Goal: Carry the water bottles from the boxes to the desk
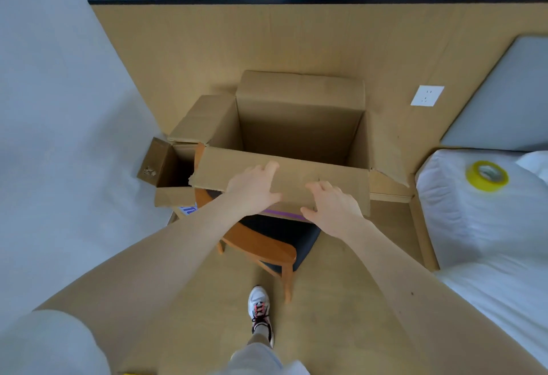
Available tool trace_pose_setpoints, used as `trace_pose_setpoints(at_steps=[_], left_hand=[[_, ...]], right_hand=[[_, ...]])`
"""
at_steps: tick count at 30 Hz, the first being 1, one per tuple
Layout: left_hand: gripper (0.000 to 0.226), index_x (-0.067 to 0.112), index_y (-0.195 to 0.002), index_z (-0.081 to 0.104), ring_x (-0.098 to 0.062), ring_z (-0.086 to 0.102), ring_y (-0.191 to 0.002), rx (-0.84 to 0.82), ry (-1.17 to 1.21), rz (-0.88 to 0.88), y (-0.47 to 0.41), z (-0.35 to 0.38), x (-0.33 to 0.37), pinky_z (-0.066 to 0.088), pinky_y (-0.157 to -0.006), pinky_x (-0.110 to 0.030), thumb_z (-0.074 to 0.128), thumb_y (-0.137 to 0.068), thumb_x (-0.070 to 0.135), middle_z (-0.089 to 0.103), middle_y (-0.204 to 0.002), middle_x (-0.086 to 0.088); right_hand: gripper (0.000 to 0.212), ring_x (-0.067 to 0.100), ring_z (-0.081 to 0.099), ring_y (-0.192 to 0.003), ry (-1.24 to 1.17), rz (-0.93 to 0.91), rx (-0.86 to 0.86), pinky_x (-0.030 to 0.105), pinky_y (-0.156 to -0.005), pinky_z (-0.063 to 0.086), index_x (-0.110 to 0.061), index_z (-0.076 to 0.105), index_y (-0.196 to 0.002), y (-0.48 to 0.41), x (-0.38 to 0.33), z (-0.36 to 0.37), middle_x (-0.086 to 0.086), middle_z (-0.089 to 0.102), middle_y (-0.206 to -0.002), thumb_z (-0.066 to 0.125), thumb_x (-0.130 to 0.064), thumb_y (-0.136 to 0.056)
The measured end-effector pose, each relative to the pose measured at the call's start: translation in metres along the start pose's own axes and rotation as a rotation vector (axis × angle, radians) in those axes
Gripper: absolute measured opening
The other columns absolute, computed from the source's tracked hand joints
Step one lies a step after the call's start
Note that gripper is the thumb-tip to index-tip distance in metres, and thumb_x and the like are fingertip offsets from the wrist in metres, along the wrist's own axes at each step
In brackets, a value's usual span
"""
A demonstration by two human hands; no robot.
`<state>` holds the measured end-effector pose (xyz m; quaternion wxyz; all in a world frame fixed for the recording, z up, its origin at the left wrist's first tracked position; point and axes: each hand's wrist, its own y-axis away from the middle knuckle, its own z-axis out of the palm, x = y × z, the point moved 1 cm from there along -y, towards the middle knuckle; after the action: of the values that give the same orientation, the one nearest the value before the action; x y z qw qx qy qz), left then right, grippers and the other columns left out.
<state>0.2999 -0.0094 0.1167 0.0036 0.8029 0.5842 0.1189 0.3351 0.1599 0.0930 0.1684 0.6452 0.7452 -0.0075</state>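
A large open cardboard box [299, 101] stands on a wooden chair against the wood wall panel. Its inside looks dark and I see no bottle in it. My left hand [254, 187] lies flat on the box's near flap [296, 175], fingers spread, thumb under the flap's edge. My right hand [330, 205] rests on the same flap further right, fingers relaxed. A smaller open box [166, 167] sits to the left, lower down; its inside is in shadow. No water bottle and no desk are in view.
The wooden chair [267, 247] with a dark seat holds the large box. A bed with white bedding [480, 226] is at the right, with a yellow tape roll [487, 175] on it. A wall socket [427, 95] is on the panel. My shoe [261, 309] stands on the wood floor.
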Motion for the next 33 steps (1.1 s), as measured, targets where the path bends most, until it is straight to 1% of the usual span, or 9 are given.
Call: trace_pose_setpoints(at_steps=[3, 7, 12, 17, 22, 27, 30, 33], left_hand=[[0.057, 0.019, -0.142, 0.032, -0.022, 0.051, -0.109, -0.003, 0.018, 0.044, -0.045, -0.010, -0.018, 0.042, -0.073, -0.031, 0.054, -0.094, 0.039, 0.052, -0.129, -0.004], [0.056, 0.020, -0.142, 0.034, -0.025, 0.048, -0.119, 0.016, 0.038, 0.047, -0.118, -0.035, -0.048, 0.041, -0.083, -0.035, 0.053, -0.094, 0.043, 0.049, -0.135, -0.005], [0.057, 0.019, -0.141, 0.034, -0.025, 0.046, -0.121, 0.002, 0.042, 0.087, -0.189, -0.047, -0.081, 0.041, -0.089, -0.037, 0.053, -0.094, 0.044, 0.048, -0.136, -0.005], [0.057, 0.019, -0.142, 0.034, -0.024, 0.047, -0.121, -0.056, 0.062, 0.108, -0.235, -0.033, -0.104, 0.042, -0.086, -0.036, 0.053, -0.095, 0.045, 0.048, -0.137, -0.005], [0.056, 0.019, -0.141, 0.034, -0.025, 0.048, -0.120, -0.120, 0.074, 0.108, -0.269, -0.015, -0.118, 0.042, -0.085, -0.034, 0.052, -0.095, 0.045, 0.048, -0.136, -0.005], [0.056, 0.019, -0.141, 0.035, -0.023, 0.048, -0.119, -0.146, 0.053, 0.046, -0.301, 0.007, -0.134, 0.043, -0.088, -0.034, 0.052, -0.095, 0.045, 0.049, -0.135, -0.004], [0.054, 0.018, -0.140, 0.037, -0.021, 0.049, -0.119, -0.153, 0.050, -0.013, -0.320, 0.024, -0.140, 0.044, -0.088, -0.031, 0.053, -0.095, 0.044, 0.049, -0.135, -0.003], [0.052, 0.018, -0.138, 0.039, -0.020, 0.050, -0.117, -0.173, 0.041, -0.057, -0.343, 0.045, -0.139, 0.046, -0.089, -0.031, 0.053, -0.095, 0.042, 0.050, -0.133, -0.003]], right_hand=[[0.056, 0.023, 0.047, -0.127, 0.009, 0.041, 0.029, 0.036, -0.096, 0.046, -0.022, 0.031, -0.147, -0.037, 0.004, -0.012, 0.002, 0.041, -0.146, 0.049, -0.041, -0.098], [0.057, 0.023, 0.045, -0.128, 0.034, 0.091, 0.042, 0.036, -0.097, 0.045, -0.021, 0.030, -0.148, -0.100, 0.006, -0.032, 0.002, 0.039, -0.148, 0.048, -0.040, -0.098], [0.057, 0.023, 0.044, -0.129, 0.038, 0.159, 0.041, 0.036, -0.096, 0.044, -0.020, 0.029, -0.149, -0.170, 0.005, -0.048, 0.002, 0.037, -0.149, 0.047, -0.040, -0.098], [0.057, 0.022, 0.046, -0.128, 0.033, 0.196, 0.001, 0.036, -0.094, 0.047, -0.020, 0.030, -0.149, -0.218, 0.009, -0.043, 0.002, 0.037, -0.149, 0.047, -0.041, -0.098], [0.058, 0.023, 0.044, -0.130, 0.046, 0.211, -0.067, 0.036, -0.095, 0.046, -0.020, 0.029, -0.149, -0.260, 0.022, -0.035, 0.003, 0.037, -0.150, 0.048, -0.041, -0.098], [0.058, 0.023, 0.045, -0.130, 0.011, 0.159, -0.144, 0.037, -0.094, 0.048, -0.020, 0.029, -0.149, -0.312, 0.037, -0.015, 0.002, 0.037, -0.150, 0.047, -0.042, -0.098], [0.058, 0.023, 0.044, -0.130, -0.016, 0.125, -0.213, 0.037, -0.093, 0.047, -0.020, 0.028, -0.149, -0.340, 0.051, 0.004, 0.002, 0.036, -0.150, 0.046, -0.041, -0.098], [0.057, 0.023, 0.043, -0.131, -0.046, 0.123, -0.257, 0.036, -0.095, 0.047, -0.020, 0.028, -0.149, -0.361, 0.067, 0.023, 0.001, 0.037, -0.150, 0.046, -0.041, -0.099]])
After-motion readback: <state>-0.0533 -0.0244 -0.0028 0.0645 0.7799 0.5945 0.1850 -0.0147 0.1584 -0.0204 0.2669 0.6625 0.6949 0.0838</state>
